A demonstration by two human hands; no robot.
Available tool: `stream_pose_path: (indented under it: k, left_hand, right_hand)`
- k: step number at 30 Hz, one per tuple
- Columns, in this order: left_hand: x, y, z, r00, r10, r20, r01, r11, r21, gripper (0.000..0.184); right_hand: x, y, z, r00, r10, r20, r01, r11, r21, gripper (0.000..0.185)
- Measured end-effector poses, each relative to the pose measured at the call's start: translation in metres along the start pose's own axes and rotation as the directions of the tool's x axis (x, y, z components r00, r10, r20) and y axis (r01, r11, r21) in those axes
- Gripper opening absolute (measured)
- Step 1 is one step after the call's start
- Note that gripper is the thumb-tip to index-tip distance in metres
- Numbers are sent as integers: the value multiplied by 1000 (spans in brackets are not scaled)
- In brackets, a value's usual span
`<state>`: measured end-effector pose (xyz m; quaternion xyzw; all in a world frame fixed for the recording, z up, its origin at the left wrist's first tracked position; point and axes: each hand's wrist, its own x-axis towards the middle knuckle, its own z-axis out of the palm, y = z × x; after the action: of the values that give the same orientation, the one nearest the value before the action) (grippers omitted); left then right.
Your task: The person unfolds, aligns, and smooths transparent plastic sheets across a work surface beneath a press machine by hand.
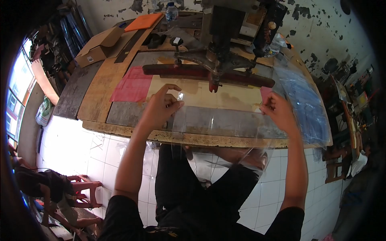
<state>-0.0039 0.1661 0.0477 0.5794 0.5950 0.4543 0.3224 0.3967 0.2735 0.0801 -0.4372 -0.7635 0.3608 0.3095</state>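
A clear plastic sheet stretches between my two hands and hangs over the table's front edge towards my lap. My left hand grips its left side, thumb against curled fingers, with the index finger raised and bent. At the sheet's right corner, the thumb and fingertips of my right hand are pinched together. Just beyond both hands lies a pale yellowish strip on the grey work surface. Above that strip is the long dark-red bar of a press.
Pink sheeting lies on the left of the table and a pile of bluish clear plastic on the right. A cardboard box, an orange sheet and a water bottle stand further back. Another person is at lower left.
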Motion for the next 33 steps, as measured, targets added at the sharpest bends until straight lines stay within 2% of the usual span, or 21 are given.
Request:
stream_pose_path:
  k: [1,3,4,5,6,8,9,11,12,16,18,20,24,26,29,33]
  left_hand:
    - [6,0,-2,1000,0,-2,0,1000,1,34]
    - [20,-6,-5,997,56,52,-67,968,243,33]
    - [30,-10,-6,997,56,49,-67,967,246,33]
    - [40,-16,-8,991,104,90,-128,934,332,32]
    - [46,-20,-9,980,148,135,-191,890,413,31]
    - [52,-27,-11,971,201,134,-240,846,476,29]
    - [55,-30,-11,958,252,137,-285,797,532,28]
    - [59,-39,-15,960,238,146,-277,752,599,27]
    - [60,-39,-16,963,222,156,-269,702,660,26]
    - [55,-38,-19,961,210,179,-276,702,657,27]
    - [57,-43,-20,947,267,179,-320,724,611,28]
    - [58,-43,-20,948,269,172,-317,748,582,28]
    - [55,-38,-19,959,239,153,-284,786,550,28]
    - [55,-39,-20,958,245,150,-287,783,551,28]
    - [55,-40,-19,959,248,138,-283,788,546,28]
    - [54,-40,-20,957,263,125,-289,810,511,27]
  right_hand:
    - [11,6,6,1000,-2,-9,1,999,-36,23]
    - [31,12,16,1000,-7,-17,6,998,-68,21]
    - [41,12,21,1000,-27,-14,24,983,-180,19]
    - [49,14,25,999,-48,-8,44,956,-291,16]
    - [54,16,29,999,-52,-8,47,956,-289,16]
    - [64,22,35,995,-101,-13,83,878,-471,12]
    - [67,29,38,995,-102,-13,84,878,-471,12]
    - [69,44,38,954,-297,-36,200,724,-660,13]
    - [67,47,37,955,-293,-36,197,724,-661,13]
    - [58,54,34,960,-272,-62,205,839,-504,14]
    - [58,52,31,969,-236,-73,182,883,-432,15]
    - [58,40,28,988,-15,-153,-30,957,-289,19]
    - [55,25,38,986,113,-121,-137,969,-205,27]
    - [53,12,43,965,261,-40,-262,965,-22,32]
    - [55,14,45,950,312,5,-312,950,11,36]
    - [59,26,36,954,297,41,-298,954,41,35]
